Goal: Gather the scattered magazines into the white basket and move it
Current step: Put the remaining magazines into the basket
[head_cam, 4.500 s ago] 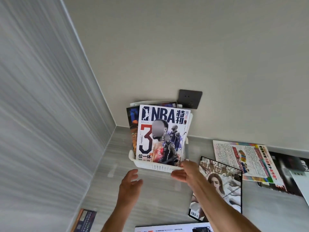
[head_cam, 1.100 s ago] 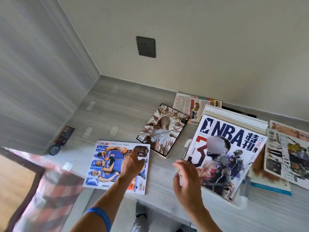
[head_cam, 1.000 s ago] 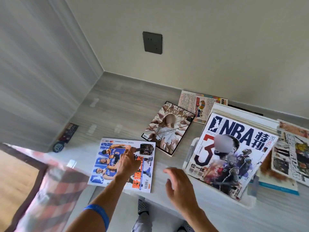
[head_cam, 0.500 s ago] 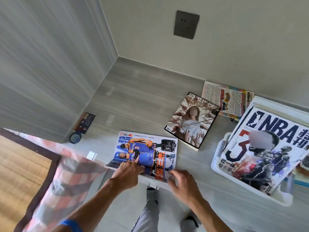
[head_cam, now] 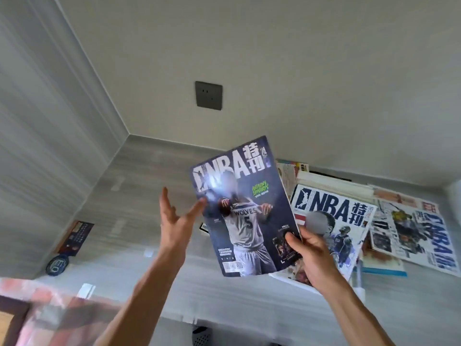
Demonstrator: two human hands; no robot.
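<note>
My right hand (head_cam: 308, 255) grips the lower right corner of a dark blue NBA magazine (head_cam: 243, 208) and holds it upright above the desk. My left hand (head_cam: 177, 221) is open with spread fingers, its fingertips touching the magazine's left edge. Behind my right hand stands the white basket (head_cam: 359, 278), filled with magazines; a white NBA magazine (head_cam: 331, 218) faces front. More magazines (head_cam: 414, 233) lie flat to the right of the basket, and one (head_cam: 291, 171) peeks out behind the held issue.
The grey desk (head_cam: 139, 186) meets a grey side wall on the left and a beige back wall with a dark socket (head_cam: 209, 95). A small dark booklet (head_cam: 76, 236) and a round blue badge (head_cam: 57, 264) lie at the left. A checked cloth (head_cam: 45, 308) is below.
The magazine that lay flat at the desk's front edge under both hands is now lifted in my right hand, dark cover facing me. My left hand has let go and opened.
</note>
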